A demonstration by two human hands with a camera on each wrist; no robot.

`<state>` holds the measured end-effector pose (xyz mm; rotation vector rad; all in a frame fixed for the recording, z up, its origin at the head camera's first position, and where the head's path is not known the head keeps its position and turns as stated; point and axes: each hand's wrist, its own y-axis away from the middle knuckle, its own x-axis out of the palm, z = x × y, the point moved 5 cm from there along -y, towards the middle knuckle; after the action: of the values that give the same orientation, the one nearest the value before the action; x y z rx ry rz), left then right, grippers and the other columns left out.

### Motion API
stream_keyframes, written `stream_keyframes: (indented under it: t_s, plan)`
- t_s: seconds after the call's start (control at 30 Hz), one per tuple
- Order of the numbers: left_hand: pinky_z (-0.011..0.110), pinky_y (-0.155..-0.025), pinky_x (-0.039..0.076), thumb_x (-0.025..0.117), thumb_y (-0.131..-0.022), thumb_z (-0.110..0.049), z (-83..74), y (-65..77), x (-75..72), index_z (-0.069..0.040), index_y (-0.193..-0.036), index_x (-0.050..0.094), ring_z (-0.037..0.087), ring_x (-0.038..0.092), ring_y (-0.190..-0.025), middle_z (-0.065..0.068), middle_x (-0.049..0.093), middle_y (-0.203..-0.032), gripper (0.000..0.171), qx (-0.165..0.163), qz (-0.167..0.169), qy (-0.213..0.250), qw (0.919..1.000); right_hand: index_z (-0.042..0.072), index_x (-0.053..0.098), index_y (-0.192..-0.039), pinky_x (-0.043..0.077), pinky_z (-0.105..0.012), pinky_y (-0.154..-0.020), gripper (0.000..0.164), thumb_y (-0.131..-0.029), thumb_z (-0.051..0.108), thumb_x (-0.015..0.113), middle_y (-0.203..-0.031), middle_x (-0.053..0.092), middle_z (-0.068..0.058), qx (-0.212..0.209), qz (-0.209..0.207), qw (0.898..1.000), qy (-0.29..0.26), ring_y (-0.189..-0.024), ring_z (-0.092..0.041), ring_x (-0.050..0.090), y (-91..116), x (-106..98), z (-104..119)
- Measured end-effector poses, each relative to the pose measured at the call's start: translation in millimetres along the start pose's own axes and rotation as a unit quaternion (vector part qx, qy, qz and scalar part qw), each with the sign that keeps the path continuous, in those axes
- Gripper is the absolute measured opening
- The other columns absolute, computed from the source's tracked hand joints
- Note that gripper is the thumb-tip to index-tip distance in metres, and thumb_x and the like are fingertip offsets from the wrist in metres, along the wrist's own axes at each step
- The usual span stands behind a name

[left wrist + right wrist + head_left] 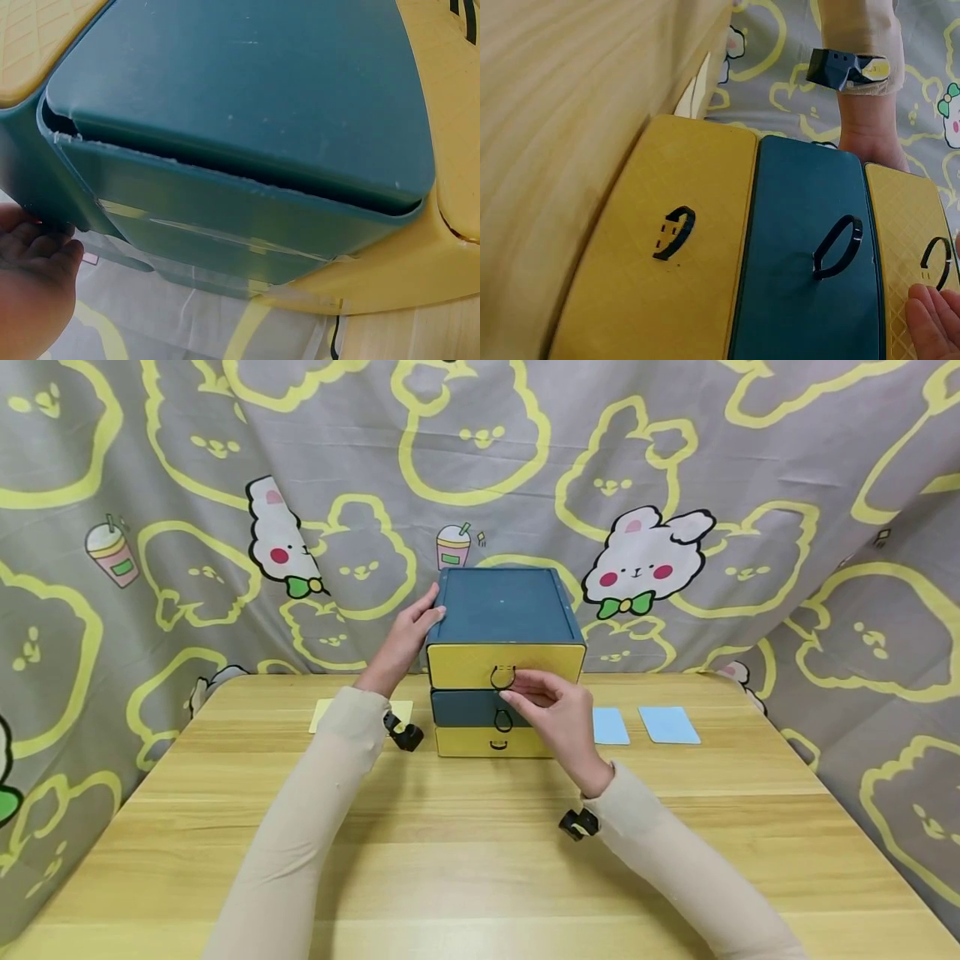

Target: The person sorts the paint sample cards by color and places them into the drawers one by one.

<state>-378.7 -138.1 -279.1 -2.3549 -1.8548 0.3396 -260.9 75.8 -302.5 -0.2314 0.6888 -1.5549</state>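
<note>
A three-drawer cabinet with a dark blue-green top stands on the table. Its top drawer and bottom drawer have yellow fronts; the middle drawer is blue-green. Each front carries a black loop handle. My left hand rests against the cabinet's left side, thumb at the upper edge. At the top drawer's handle is my right hand, its fingers fairly straight and the thumb apart from them. The right fingertips overlap the lower part of the loop. All the drawers look pushed in.
Two light blue cards, one farther right, lie right of the cabinet. Pale yellow cards, one partly behind the left wrist, lie on the left. A patterned grey curtain hangs behind the wooden table.
</note>
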Motion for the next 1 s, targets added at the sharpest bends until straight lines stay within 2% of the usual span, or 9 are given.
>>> stream_keyframes:
  t_s: [0.2, 0.5, 0.63, 0.87, 1.0]
  plan:
    - [0.031, -0.118, 0.013, 0.045, -0.1, -0.029, 0.3, -0.4, 0.2, -0.015, -0.152, 0.015, 0.008, 0.006, -0.146, -0.007, 0.009, -0.16, 0.062, 0.001, 0.004, 0.001, 1.0, 0.004, 0.071, -0.106, 0.056, -0.023, -0.074, 0.033, -0.079, 0.023, 0.076, -0.098, 0.072, -0.012, 0.006, 0.01, 1.0, 0.024, -0.087, -0.021, 0.07, 14.3, -2.6, -16.2]
    - [0.03, -0.118, 0.013, 0.045, -0.1, -0.027, 1.0, 0.4, 0.3, -0.013, -0.152, 0.015, 0.008, 0.007, -0.146, -0.007, 0.01, -0.159, 0.062, -0.001, 0.001, 0.003, 1.0, 0.0, 0.069, -0.11, 0.056, -0.025, -0.072, 0.036, -0.08, 0.018, 0.075, -0.099, 0.072, -0.015, 0.061, 0.064, 0.994, 0.062, -0.086, -0.022, 0.07, 28.5, 9.0, -38.1]
    - [0.031, -0.118, 0.013, 0.045, -0.1, -0.026, -2.3, 2.7, 0.8, -0.013, -0.152, 0.013, 0.009, 0.005, -0.146, -0.007, 0.008, -0.16, 0.063, -0.008, 0.006, 0.007, 0.9999, -0.002, 0.069, -0.11, 0.056, -0.025, -0.071, 0.037, -0.079, 0.018, 0.076, -0.098, 0.072, -0.016, 0.08, 0.072, 0.992, 0.062, -0.085, -0.023, 0.071, 29.2, 15.3, -42.9]
    - [0.034, -0.119, 0.011, 0.043, -0.1, -0.022, -18.5, 13.7, 5.9, -0.009, -0.152, 0.01, 0.013, 0.003, -0.147, -0.002, 0.004, -0.16, 0.063, -0.016, 0.018, 0.003, 0.9997, -0.003, 0.069, -0.109, 0.056, -0.023, -0.071, 0.035, -0.08, 0.016, 0.076, -0.095, 0.072, -0.015, 0.081, 0.07, 0.993, 0.054, -0.084, -0.022, 0.07, 28.4, 22.1, -42.7]
    - [0.033, -0.119, 0.01, 0.042, -0.1, -0.022, -15.5, 11.8, 4.8, -0.009, -0.152, 0.01, 0.012, 0.003, -0.147, -0.002, 0.005, -0.16, 0.062, -0.013, 0.017, 0.005, 0.9998, -0.003, 0.069, -0.109, 0.056, -0.023, -0.069, 0.032, -0.081, 0.013, 0.074, -0.092, 0.073, -0.014, 0.089, 0.069, 0.993, 0.04, -0.082, -0.021, 0.07, 29.0, 22.2, -42.4]
